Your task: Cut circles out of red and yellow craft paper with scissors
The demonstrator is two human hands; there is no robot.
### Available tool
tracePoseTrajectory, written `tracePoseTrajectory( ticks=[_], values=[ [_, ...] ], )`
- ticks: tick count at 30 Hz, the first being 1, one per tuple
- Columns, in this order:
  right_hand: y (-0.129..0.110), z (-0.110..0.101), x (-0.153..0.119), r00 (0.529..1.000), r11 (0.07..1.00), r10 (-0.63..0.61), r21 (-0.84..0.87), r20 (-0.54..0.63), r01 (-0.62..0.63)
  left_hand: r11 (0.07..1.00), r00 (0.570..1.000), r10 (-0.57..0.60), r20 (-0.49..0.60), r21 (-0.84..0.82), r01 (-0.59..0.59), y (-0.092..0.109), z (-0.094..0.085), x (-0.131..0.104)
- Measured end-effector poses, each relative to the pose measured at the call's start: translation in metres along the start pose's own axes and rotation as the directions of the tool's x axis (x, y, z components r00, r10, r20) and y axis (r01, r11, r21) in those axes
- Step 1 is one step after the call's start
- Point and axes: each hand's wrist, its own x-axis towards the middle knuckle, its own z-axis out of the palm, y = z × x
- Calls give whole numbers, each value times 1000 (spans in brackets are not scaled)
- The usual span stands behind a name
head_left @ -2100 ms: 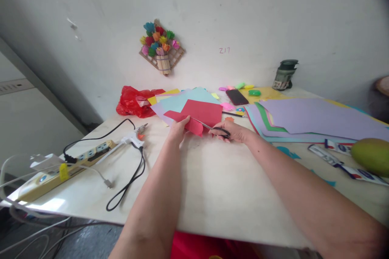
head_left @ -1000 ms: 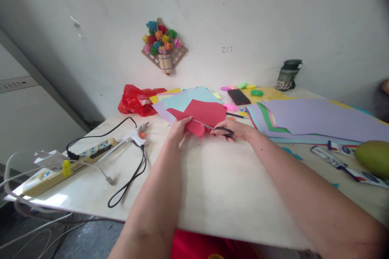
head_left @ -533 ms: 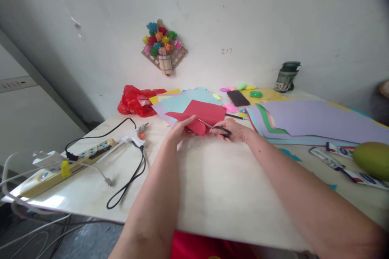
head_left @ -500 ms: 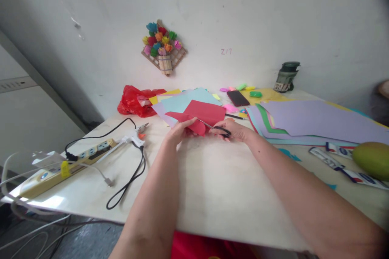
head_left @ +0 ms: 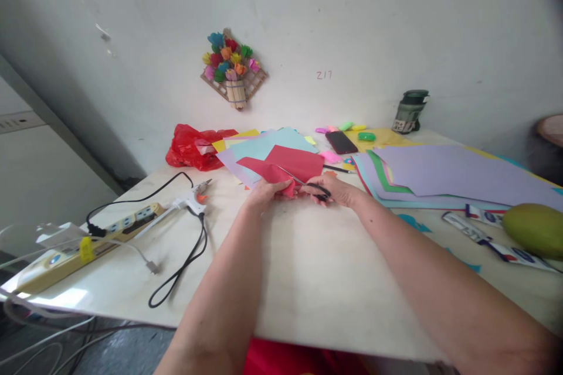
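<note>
My left hand point(head_left: 269, 192) pinches the near edge of a sheet of red paper point(head_left: 295, 162), thumb on top. Part of the sheet is raised and folded towards the left. From the right, my right hand point(head_left: 334, 190) grips a pair of scissors with black handles point(head_left: 317, 190), fingers wrapped in the loops. The thin metal blades point to the upper left and lie across the red paper, close to my left thumb. Behind the red sheet are light blue paper point(head_left: 281, 142) and lilac paper point(head_left: 233, 161).
On the left lie a glue gun point(head_left: 197, 198) with its black cable and a power strip point(head_left: 94, 249). A red plastic bag point(head_left: 193, 149) sits at the back. To the right are stacked coloured sheets point(head_left: 457, 170), a phone point(head_left: 342, 142), glue tubes point(head_left: 467, 227) and a green mango point(head_left: 534, 230).
My left hand has shifted right along the paper, nearer to the scissors. The blades now reach further left over the red sheet. The whole view has moved slightly.
</note>
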Motion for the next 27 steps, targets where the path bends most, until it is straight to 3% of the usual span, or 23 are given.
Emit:
tracePoseTrajectory(
  ticks=[7,22,27],
  values=[
    [6,-1,3,1000,1000,-20,-4,-3,20,999,999,-23,-31,-37,22,-3,0,3],
    [-6,9,-1,996,1000,21,-5,-90,-21,987,992,89,-88,-129,-100,-10,6,7],
    [-9,11,-3,994,1000,24,13,-103,-23,981,994,45,-102,-182,-63,-11,6,8]
  ],
)
